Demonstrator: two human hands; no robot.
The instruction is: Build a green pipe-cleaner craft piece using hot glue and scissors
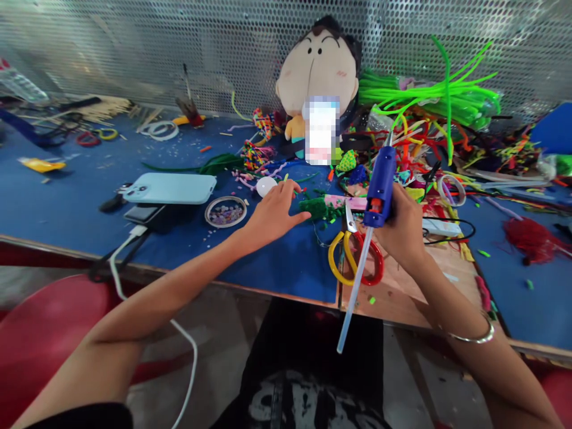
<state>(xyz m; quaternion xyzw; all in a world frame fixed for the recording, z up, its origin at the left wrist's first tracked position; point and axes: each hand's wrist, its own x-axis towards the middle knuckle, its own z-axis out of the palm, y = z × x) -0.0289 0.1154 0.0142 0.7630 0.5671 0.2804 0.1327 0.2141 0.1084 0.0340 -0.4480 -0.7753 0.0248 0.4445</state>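
My right hand [404, 223] is wrapped round a blue hot glue gun [382, 179], its nozzle pointing up and away. A long translucent glue stick [356, 292] sticks out of its back end. My left hand [279, 205] hovers or rests over the table with thumb and fingers apart, beside a small white round object [266, 186]. Just right of that hand lies a green fuzzy piece [315, 208] next to a pink strip [342, 201]. Scissors with one yellow and one red handle [356, 256] lie below the glue gun, partly covered by the glue stick.
A light blue phone [172, 188] and a round dish of beads [226, 212] are at left. A plush doll [318, 74] leans on the perforated metal wall behind a pixelated screen. Bright green pipe cleaners [429, 95] and colourful scraps pile up at right. A white cable [192, 357] hangs off the edge.
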